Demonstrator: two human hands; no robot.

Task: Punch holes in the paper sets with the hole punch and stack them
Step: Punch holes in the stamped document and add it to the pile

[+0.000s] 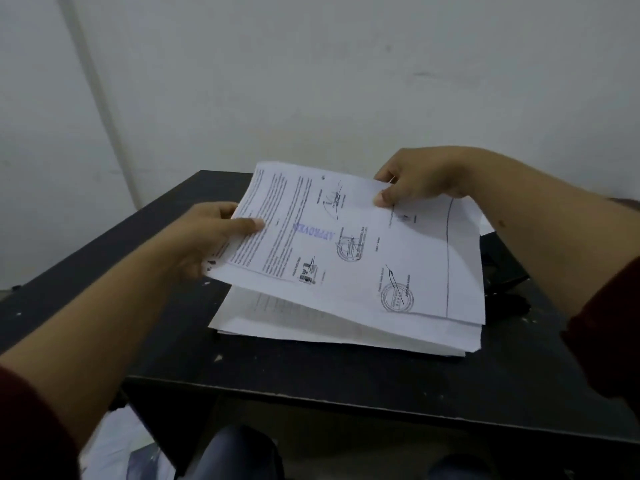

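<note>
paper set (pixel 349 251), stamped "approved" in blue, held above black table (pixel 311 375) and over paper stack (pixel 311 327). pinched at left edge by left hand (pixel 204 237), thumb on top, fingers beneath. pinched at far right corner by right hand (pixel 419 181), thumb on top. black hole punch (pixel 502 271) partly hidden behind stack at right. dark red sleeves (pixel 31 427) noted. no containers seen.
</note>
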